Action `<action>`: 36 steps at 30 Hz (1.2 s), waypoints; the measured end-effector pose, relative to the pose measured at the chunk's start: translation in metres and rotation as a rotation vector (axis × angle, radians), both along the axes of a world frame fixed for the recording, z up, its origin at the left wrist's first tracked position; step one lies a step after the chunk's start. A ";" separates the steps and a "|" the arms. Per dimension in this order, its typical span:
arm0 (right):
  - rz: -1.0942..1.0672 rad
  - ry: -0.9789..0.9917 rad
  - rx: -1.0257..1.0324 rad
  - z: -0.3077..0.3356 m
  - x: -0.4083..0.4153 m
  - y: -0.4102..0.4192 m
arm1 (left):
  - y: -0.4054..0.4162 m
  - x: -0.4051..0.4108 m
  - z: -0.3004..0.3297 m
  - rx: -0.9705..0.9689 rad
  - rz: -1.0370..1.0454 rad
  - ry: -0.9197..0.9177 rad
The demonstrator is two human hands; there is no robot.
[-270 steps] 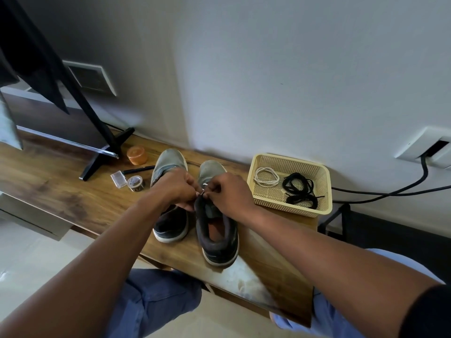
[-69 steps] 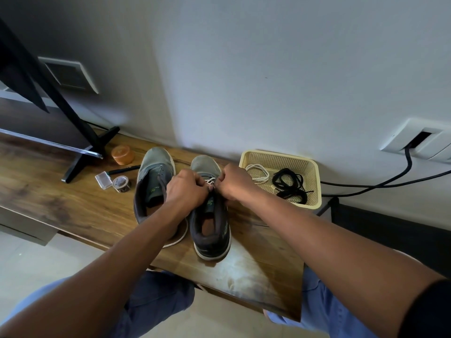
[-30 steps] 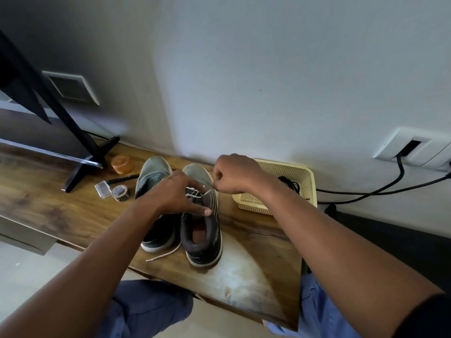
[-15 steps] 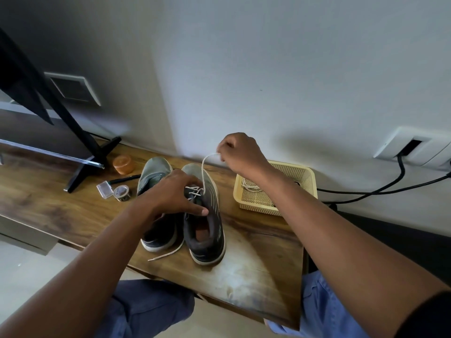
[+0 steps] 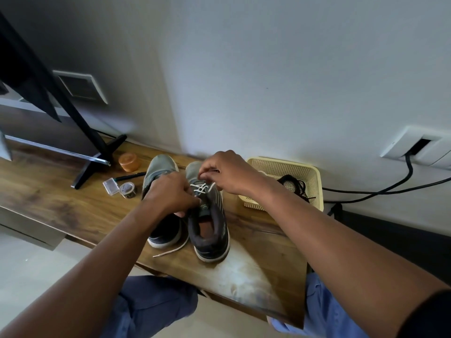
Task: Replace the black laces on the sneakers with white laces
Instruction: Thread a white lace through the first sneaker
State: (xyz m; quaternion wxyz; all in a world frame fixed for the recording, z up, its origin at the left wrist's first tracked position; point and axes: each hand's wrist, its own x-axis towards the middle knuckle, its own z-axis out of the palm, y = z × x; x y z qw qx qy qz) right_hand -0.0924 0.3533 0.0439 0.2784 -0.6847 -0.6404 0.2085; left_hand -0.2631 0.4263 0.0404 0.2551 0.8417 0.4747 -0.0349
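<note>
Two grey sneakers stand side by side on the wooden table (image 5: pixel 61 208), toes toward the wall. The right sneaker (image 5: pixel 210 223) has a white lace (image 5: pixel 201 187) crossed through its lower eyelets. My left hand (image 5: pixel 170 193) grips that sneaker's left side at the eyelets. My right hand (image 5: pixel 225 173) pinches the white lace just above the toe end. One loose lace end (image 5: pixel 170 251) trails on the table between the heels. The left sneaker (image 5: pixel 159 172) is partly hidden under my left hand. Black laces (image 5: pixel 296 187) lie in a cream basket (image 5: pixel 280 164).
The basket stands to the right of the sneakers against the wall. Left of them are an orange jar (image 5: pixel 128 162), a tape roll (image 5: pixel 127 189), a small clear box (image 5: pixel 111 187) and a pen (image 5: pixel 130 176). A black stand (image 5: pixel 92 164) rises at left. Cables (image 5: pixel 380 189) run at right.
My right hand has come down from its raised pull and now pinches the lace close to the toe eyelets. My left hand still holds the right sneaker.
</note>
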 end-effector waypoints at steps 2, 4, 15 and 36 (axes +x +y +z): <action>0.038 -0.015 0.006 -0.001 -0.010 -0.001 | 0.005 -0.005 -0.001 -0.123 0.091 -0.055; 0.075 -0.013 0.007 -0.004 -0.018 0.000 | 0.010 -0.009 -0.002 -0.263 0.183 -0.129; -0.015 -0.168 -0.042 -0.026 -0.033 -0.004 | 0.016 -0.011 -0.012 -0.407 0.329 -0.206; -0.282 -0.059 -0.002 -0.051 -0.052 -0.008 | 0.017 -0.010 -0.012 -0.472 0.351 -0.230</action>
